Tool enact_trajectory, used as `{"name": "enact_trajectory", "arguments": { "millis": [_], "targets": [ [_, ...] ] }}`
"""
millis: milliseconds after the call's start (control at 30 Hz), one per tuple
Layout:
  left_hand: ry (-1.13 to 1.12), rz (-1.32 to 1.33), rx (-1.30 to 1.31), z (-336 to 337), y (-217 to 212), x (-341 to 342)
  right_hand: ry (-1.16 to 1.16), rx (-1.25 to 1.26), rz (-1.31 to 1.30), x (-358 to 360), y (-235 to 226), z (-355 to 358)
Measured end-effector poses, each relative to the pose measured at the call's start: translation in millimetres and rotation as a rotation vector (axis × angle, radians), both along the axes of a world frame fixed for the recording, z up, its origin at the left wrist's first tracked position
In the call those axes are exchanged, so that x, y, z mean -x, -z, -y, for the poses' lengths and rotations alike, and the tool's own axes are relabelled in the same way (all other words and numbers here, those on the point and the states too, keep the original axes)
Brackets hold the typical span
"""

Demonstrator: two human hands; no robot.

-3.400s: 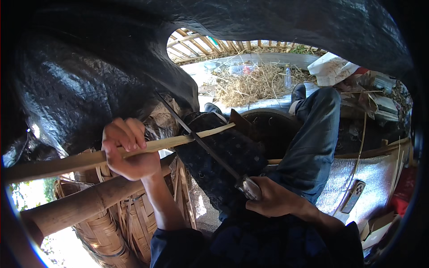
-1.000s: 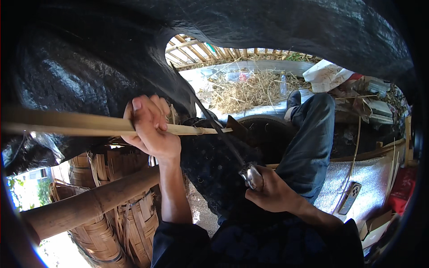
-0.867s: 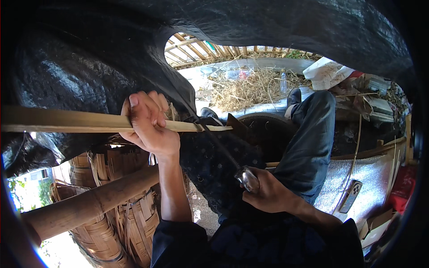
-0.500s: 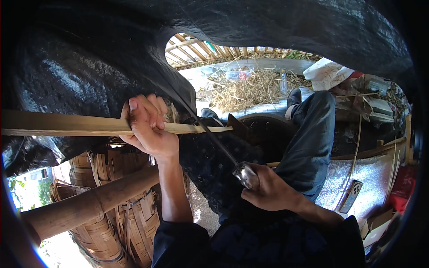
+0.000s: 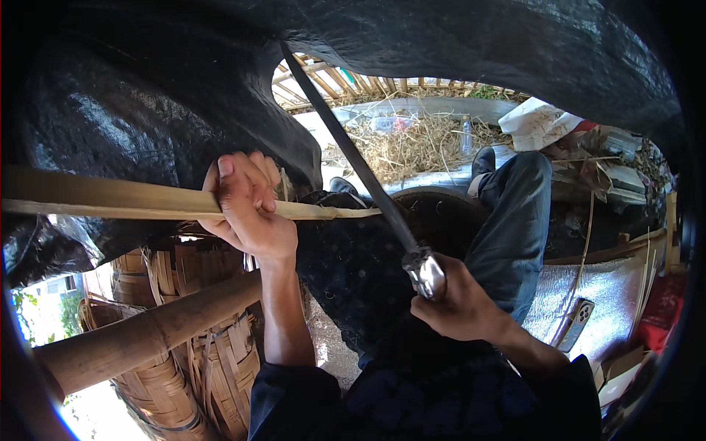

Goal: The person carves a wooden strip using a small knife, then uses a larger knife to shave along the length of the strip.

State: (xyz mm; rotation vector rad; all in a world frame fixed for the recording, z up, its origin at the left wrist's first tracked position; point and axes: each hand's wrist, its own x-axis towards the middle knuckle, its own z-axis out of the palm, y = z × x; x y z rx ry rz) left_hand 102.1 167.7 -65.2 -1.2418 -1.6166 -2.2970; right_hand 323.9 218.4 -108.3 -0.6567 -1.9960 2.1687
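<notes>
Head view shows our left hand (image 5: 246, 209) clenched around a long pale split bamboo strip (image 5: 132, 200) held level, while our right hand (image 5: 460, 305) grips a long dark metal-collared knife (image 5: 353, 158) angled upward. A slipping blade could nick our fingers.

Black tarp (image 5: 147, 95) overhead, sunlit straw pile (image 5: 419, 147), slatted bamboo fence (image 5: 353, 81), woven baskets (image 5: 184, 367) lower left
</notes>
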Motion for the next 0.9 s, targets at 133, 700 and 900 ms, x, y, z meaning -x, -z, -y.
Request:
{"name": "enact_trajectory", "arguments": {
  "millis": [133, 700, 900],
  "targets": [
    [-0.025, 0.028, 0.034, 3, 1, -1, -0.143, 0.202, -0.093, 5, -19, -9],
    [0.03, 0.033, 0.041, -1, -1, -5, -0.083, 0.232, 0.175, -3, 11, 7],
    [-0.093, 0.008, 0.051, -5, -3, -5, -0.217, 0.343, 0.238, 6, 11, 20]
  ]
}}
